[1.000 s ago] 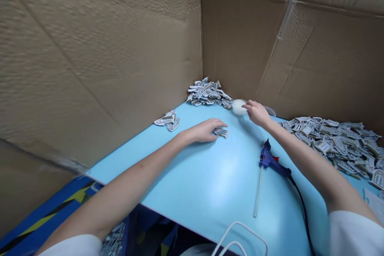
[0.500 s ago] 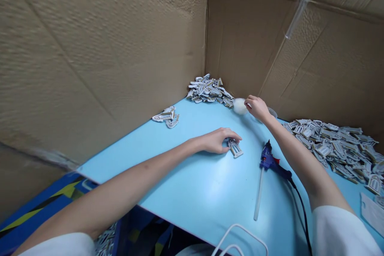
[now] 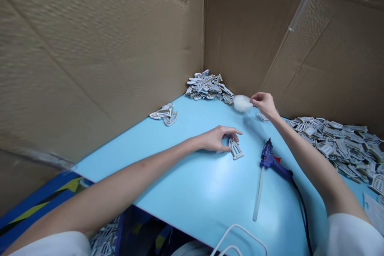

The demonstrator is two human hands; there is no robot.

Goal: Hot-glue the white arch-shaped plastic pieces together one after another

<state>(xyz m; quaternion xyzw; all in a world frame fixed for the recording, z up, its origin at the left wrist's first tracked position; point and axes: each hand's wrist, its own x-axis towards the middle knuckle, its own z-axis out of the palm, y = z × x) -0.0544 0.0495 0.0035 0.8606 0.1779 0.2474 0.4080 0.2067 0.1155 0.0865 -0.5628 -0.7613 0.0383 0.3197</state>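
My left hand (image 3: 217,138) rests on the light blue table, its thumb and fingers closed round the top of a small white and gold arch-shaped piece (image 3: 236,151) that lies flat. Farther back, my right hand (image 3: 265,105) pinches the right end of a white fluffy tuft (image 3: 242,104), which looks like cotton wool. The tuft's left side is near a heap of similar pieces (image 3: 207,87). A blue glue gun (image 3: 271,160) lies right of my left hand, a glue stick (image 3: 258,194) sticking out of its back and its nozzle pointing away.
More arch-shaped pieces are piled at the right (image 3: 339,144), with a few at the left edge (image 3: 165,114). Cardboard walls (image 3: 132,48) enclose the table (image 3: 192,184). A black cord (image 3: 304,212) trails from the glue gun. A white wire stand (image 3: 237,228) is at the front edge.
My right hand has moved slightly right with the tuft, whose shape looks longer. Something small and pale beneath that wrist shows more. My left hand stays round the piece.
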